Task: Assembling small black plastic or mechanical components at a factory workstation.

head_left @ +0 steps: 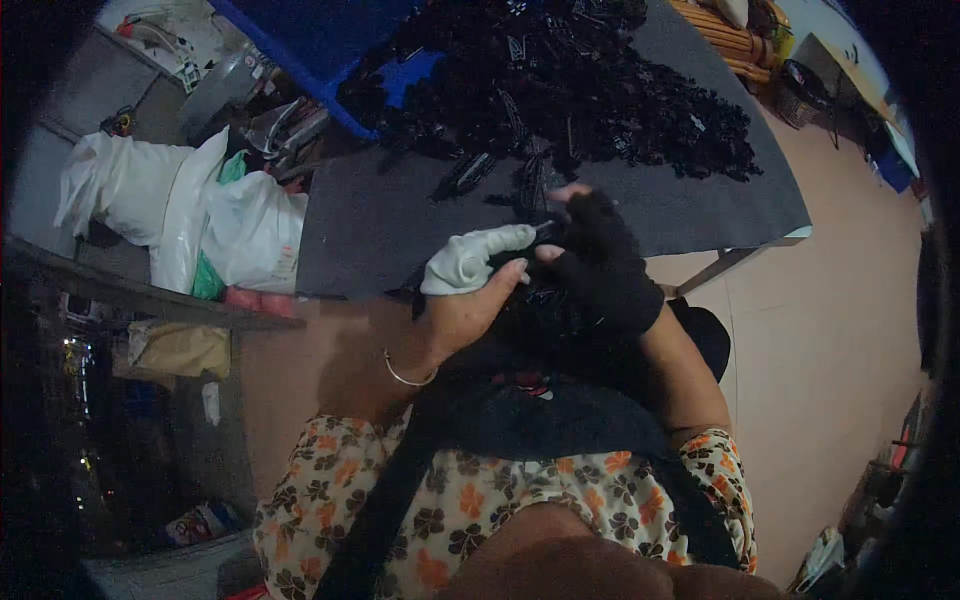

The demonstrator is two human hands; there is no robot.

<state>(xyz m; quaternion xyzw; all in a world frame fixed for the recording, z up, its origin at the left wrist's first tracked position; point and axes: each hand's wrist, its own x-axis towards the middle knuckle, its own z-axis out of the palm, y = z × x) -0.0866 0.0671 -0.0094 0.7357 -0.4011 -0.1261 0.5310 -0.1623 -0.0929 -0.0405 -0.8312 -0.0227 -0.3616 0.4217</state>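
Note:
My left hand (475, 273), partly covered by a pale grey glove, is closed near the table's front edge. Its thumb and gloved fingers pinch a small black piece (545, 236), whose outline is hard to read against the dark background. Close against it on the right is my right hand (610, 265), in a black glove that leaves the fingertips bare. Its thumb and fingers are bent around the same piece. Just beyond both hands spreads a large heap of small black parts (640, 110), with some slim, comb-like bundles (467, 173) at its near edge.
The heap lies on a grey-covered table (370, 220), partly on a blue sheet or tray (290, 50). White plastic bags (250, 230) stand at the left. A wooden slatted seat (725, 40) and a dark basket (800, 95) are at the far right. Dark shelving (100, 400) fills the lower left.

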